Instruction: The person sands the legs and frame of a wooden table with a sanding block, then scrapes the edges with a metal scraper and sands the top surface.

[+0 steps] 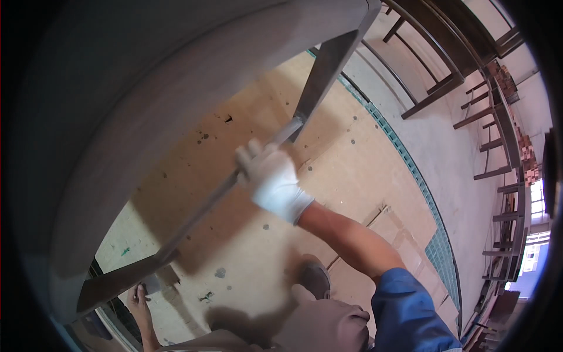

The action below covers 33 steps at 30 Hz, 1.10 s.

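A large brown wooden piece of furniture [146, 111], probably a table or seat, fills the upper left with its broad curved surface. One tapered leg [328, 70] shows at the upper middle and another [114, 286] at the lower left. A thin wooden crossbar [205, 205] joins them. My right hand [270, 176], in a white glove and slightly blurred, is wrapped around the crossbar near its upper end. My left hand [139, 299], bare at the fingers, is curled by the lower-left leg's edge. A small grey flat patch [151, 284] lies beside its fingertips; whether I hold it is unclear.
Stained cardboard [246, 246] covers the floor beneath, with a teal grid mat [404, 152] along its right edge. My shoe [315, 276] stands on the cardboard. Dark wooden frames [434, 88] stand at the upper right, and more frames [495, 135] line the right side.
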Motion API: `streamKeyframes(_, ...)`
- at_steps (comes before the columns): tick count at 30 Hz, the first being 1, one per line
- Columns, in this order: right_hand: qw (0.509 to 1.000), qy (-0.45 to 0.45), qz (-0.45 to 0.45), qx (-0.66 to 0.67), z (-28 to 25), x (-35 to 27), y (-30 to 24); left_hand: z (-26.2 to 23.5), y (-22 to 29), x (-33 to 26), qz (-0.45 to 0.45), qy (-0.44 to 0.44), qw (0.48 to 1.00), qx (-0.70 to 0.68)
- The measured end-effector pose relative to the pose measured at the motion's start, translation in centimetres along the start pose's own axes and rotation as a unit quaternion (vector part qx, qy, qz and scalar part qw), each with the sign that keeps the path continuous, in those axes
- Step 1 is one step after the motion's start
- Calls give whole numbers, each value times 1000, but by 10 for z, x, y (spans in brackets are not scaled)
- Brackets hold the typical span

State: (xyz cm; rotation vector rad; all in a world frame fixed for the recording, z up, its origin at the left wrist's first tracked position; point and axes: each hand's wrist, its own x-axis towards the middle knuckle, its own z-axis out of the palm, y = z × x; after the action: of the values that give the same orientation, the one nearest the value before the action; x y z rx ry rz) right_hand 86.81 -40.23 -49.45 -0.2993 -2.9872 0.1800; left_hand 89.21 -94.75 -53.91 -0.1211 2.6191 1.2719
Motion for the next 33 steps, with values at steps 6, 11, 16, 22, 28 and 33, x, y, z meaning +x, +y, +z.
streamKeyframes(6, 971, -200, 31, -129, -54, 83, 67, -8, -46, -89, -128, -69, 986, -88)
streamKeyframes(11, 937, -206, -268, -87, -6, 52, -69, 17, -81, -114, -195, -122, 951, -206)
streamKeyframes(16, 885, -362, -284, 78, -37, 39, -164, 3, -117, -119, -42, -119, 987, 99)
streamKeyframes(22, 891, -389, -198, 125, -18, 69, -93, -50, 21, -75, 118, 51, 991, 44)
streamKeyframes(28, 806, -422, -253, 329, 45, 48, -185, -39, 182, 0, 267, -25, 955, -128)
streamKeyframes(33, 804, -383, -282, 357, 39, 62, -145, -17, 199, 11, 305, 128, 930, -160)
